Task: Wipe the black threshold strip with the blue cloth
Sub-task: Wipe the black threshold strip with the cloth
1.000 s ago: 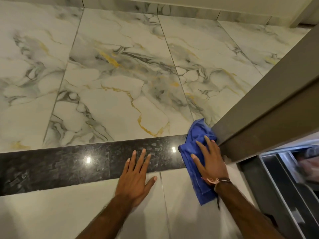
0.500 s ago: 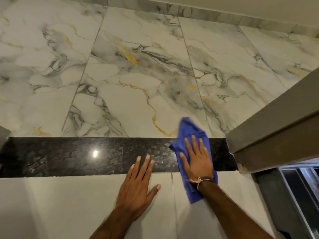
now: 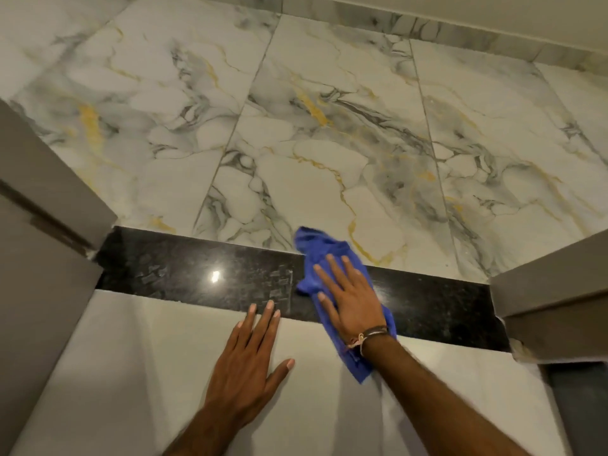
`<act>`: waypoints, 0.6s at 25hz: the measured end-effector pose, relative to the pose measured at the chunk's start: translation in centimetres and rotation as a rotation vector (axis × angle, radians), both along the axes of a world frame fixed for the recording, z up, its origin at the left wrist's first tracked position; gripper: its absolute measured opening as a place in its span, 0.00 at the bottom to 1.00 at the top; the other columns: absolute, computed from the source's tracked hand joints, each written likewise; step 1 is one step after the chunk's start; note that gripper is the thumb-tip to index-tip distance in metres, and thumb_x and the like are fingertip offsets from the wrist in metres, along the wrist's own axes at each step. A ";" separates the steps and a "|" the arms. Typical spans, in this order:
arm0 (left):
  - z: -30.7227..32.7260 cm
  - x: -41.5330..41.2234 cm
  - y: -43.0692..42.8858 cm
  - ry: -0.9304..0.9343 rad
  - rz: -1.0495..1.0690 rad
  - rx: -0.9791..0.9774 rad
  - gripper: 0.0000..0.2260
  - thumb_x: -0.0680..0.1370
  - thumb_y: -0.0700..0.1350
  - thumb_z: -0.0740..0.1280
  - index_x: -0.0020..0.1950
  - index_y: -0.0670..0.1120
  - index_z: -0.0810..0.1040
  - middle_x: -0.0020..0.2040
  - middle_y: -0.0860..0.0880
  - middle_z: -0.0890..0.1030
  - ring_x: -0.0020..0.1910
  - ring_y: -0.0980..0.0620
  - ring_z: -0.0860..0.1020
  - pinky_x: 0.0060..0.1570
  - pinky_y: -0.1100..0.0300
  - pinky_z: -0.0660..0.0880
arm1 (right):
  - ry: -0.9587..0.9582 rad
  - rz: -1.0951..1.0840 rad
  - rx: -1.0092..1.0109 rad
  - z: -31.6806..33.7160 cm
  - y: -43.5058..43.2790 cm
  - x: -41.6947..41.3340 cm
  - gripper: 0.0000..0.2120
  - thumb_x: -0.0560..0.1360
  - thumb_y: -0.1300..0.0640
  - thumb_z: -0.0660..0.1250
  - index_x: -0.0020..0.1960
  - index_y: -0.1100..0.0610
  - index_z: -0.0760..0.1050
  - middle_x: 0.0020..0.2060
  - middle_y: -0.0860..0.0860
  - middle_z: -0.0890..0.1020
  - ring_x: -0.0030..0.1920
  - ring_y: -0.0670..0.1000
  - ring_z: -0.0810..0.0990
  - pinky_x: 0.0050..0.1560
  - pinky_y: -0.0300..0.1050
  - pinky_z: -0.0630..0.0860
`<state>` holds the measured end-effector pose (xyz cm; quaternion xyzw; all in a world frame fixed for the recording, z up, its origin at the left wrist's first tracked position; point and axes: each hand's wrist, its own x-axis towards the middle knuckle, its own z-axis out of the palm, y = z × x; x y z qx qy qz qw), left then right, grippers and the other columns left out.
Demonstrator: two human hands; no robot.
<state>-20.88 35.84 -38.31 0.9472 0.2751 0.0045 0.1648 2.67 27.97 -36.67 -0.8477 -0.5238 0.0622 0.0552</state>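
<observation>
The black threshold strip (image 3: 197,274) runs across the floor between two door jambs, shiny with a light reflection. The blue cloth (image 3: 316,251) lies across the strip near its middle, spilling onto the marble behind and the plain tile in front. My right hand (image 3: 352,297) presses flat on the cloth, fingers spread, a cord band on the wrist. My left hand (image 3: 250,360) rests flat on the plain pale tile just in front of the strip, fingertips reaching its near edge, holding nothing.
White marble tiles (image 3: 329,143) with grey and gold veins fill the floor beyond the strip. A grey door jamb (image 3: 42,258) stands at the left end and another grey jamb (image 3: 552,291) at the right. Plain pale tile (image 3: 131,373) lies under my arms.
My right hand has slid the blue cloth leftward along the strip, away from the right jamb. The view has shifted right to left, bringing the left jamb in. My left hand stays planted.
</observation>
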 end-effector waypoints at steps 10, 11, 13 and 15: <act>0.2 -8.2 2.9 0.023 0.176 -0.008 0.36 0.81 0.68 0.50 0.82 0.49 0.47 0.82 0.51 0.47 0.80 0.49 0.44 0.74 0.55 0.41 | 0.033 0.164 0.030 -0.1 11.5 -8.9 0.27 0.80 0.41 0.45 0.77 0.48 0.50 0.78 0.53 0.53 0.77 0.59 0.48 0.75 0.58 0.55; 0.3 -8.8 3.2 0.027 0.189 -0.004 0.36 0.81 0.68 0.50 0.82 0.49 0.48 0.82 0.51 0.48 0.80 0.49 0.45 0.73 0.56 0.40 | 0.020 0.310 0.027 -0.3 12.7 -10.4 0.27 0.80 0.41 0.46 0.77 0.48 0.52 0.78 0.53 0.55 0.77 0.59 0.49 0.74 0.59 0.56; 0.5 -10.1 3.8 0.022 0.247 0.012 0.36 0.80 0.67 0.53 0.82 0.48 0.50 0.82 0.51 0.50 0.80 0.49 0.45 0.73 0.56 0.41 | 0.025 0.355 0.021 -0.5 15.4 -13.1 0.27 0.80 0.41 0.46 0.77 0.48 0.53 0.78 0.52 0.55 0.77 0.59 0.49 0.74 0.59 0.57; 0.6 -11.5 4.5 -0.003 0.309 -0.005 0.37 0.80 0.67 0.55 0.82 0.50 0.49 0.82 0.53 0.47 0.80 0.51 0.43 0.74 0.56 0.43 | 0.083 0.179 0.049 -0.6 18.7 -15.4 0.28 0.80 0.41 0.45 0.77 0.50 0.52 0.78 0.53 0.53 0.77 0.60 0.48 0.74 0.60 0.55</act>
